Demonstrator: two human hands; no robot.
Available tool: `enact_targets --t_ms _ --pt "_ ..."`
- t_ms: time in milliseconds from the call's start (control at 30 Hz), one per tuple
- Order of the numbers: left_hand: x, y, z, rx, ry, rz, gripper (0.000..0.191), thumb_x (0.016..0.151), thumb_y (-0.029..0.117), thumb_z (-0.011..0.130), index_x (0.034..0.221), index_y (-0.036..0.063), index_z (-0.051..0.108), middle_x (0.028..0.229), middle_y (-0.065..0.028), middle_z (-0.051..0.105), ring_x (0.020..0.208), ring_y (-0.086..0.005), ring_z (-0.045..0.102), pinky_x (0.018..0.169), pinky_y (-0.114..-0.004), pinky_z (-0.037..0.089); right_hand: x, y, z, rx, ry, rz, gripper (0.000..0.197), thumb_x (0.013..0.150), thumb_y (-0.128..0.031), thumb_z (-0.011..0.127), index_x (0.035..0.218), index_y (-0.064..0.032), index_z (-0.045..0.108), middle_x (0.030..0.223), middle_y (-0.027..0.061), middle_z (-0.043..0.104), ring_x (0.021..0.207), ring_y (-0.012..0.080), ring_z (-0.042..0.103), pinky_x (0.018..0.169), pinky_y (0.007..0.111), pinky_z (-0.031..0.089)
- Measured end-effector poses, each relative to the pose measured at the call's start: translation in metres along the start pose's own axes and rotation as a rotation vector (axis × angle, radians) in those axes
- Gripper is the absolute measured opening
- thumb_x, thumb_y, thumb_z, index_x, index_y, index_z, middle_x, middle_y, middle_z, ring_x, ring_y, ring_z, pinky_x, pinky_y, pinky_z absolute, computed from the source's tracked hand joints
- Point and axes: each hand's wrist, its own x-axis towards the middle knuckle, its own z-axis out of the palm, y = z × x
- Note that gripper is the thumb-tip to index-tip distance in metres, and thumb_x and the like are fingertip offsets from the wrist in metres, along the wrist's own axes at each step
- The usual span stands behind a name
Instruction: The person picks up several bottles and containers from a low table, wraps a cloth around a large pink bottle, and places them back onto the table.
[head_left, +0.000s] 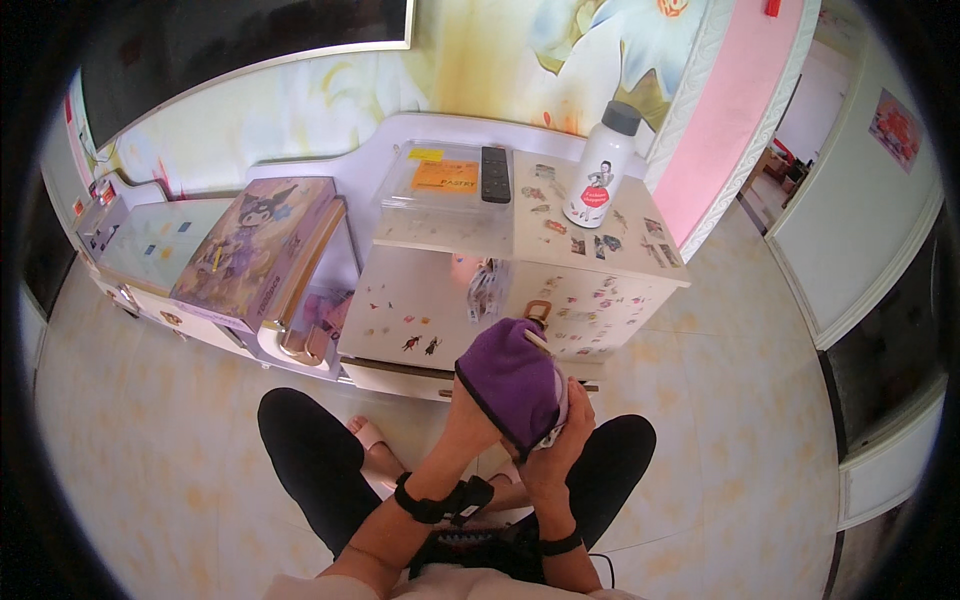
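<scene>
A purple fleece cloth with dark edging (504, 375) drapes over my left hand (474, 415), so its fingers are hidden. My right hand (571, 427) is against the cloth's right side, fingers curled around something pale and patterned that is mostly covered. What lies inside the cloth cannot be made out. Just above the cloth, a brown handle (537, 309) shows on the front of the sticker-covered cabinet (600, 307). On the cabinet top stand a white bottle with a grey lid (598, 176) and a black remote control (495, 175), which lies on a clear plastic box (397, 180).
Left of the cabinet, a puzzle box (247, 247) rests on the lower unit beside an open-fronted shelf. A wall-mounted screen (240, 52) hangs at upper left. My knees flank the cabinet drawer (405, 381). A doorway is at far right.
</scene>
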Motion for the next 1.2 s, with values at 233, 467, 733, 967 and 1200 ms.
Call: enact_targets --t_ms 233,467,733,967,1200 --pt "0.011 -0.009 -0.015 -0.747 0.008 -0.657 0.025 0.086 0.009 0.058 0.110 0.0020 0.061 0.104 -0.0069 0.065 0.093 -0.0104 0.059 0.084 -0.027 0.048 0.000 -0.008 -0.005 0.270 -0.060 0.080 0.099 0.057 -0.020 0.090 0.137 -0.0009 0.036 0.130 0.0177 0.047 0.121 0.0311 0.047 0.104 0.042 0.036" --pt "-0.017 -0.026 -0.011 0.031 -0.277 0.104 0.047 0.084 0.018 0.062 0.127 0.0000 0.052 0.125 -0.0157 0.055 0.115 -0.0265 0.053 0.101 -0.035 0.040 -0.017 0.002 -0.005 0.842 -0.171 0.452 0.102 0.061 -0.019 0.090 0.139 0.0010 0.028 0.131 0.0154 0.047 0.118 0.0247 0.051 0.099 0.037 0.044" --pt "-0.042 -0.041 0.017 -0.041 -0.195 0.108 0.062 0.083 0.027 0.064 0.134 -0.0020 0.044 0.133 -0.0193 0.048 0.124 -0.0321 0.047 0.106 -0.039 0.035 -0.014 0.027 -0.014 0.512 0.031 0.322 0.114 0.055 -0.037 0.087 0.142 0.0034 0.025 0.136 0.0178 0.041 0.126 0.0302 0.043 0.108 0.040 0.032" --pt "-0.049 -0.040 0.029 -0.039 -0.120 0.115 0.076 0.081 0.035 0.066 0.140 -0.0038 0.038 0.141 -0.0225 0.042 0.131 -0.0370 0.041 0.110 -0.042 0.030 0.013 -0.001 -0.030 0.736 0.115 0.394 0.117 0.055 -0.045 0.087 0.142 0.0049 0.026 0.136 0.0164 0.040 0.125 0.0272 0.043 0.106 0.038 0.034" --pt "-0.046 -0.017 0.023 0.026 -0.036 0.129 0.079 0.083 0.041 0.066 0.141 -0.0037 0.036 0.144 -0.0230 0.040 0.130 -0.0395 0.041 0.109 -0.045 0.032 0.005 0.014 -0.025 0.744 0.071 0.356 0.119 0.057 -0.050 0.087 0.145 0.0022 0.025 0.135 0.0145 0.043 0.125 0.0261 0.045 0.104 0.039 0.037"
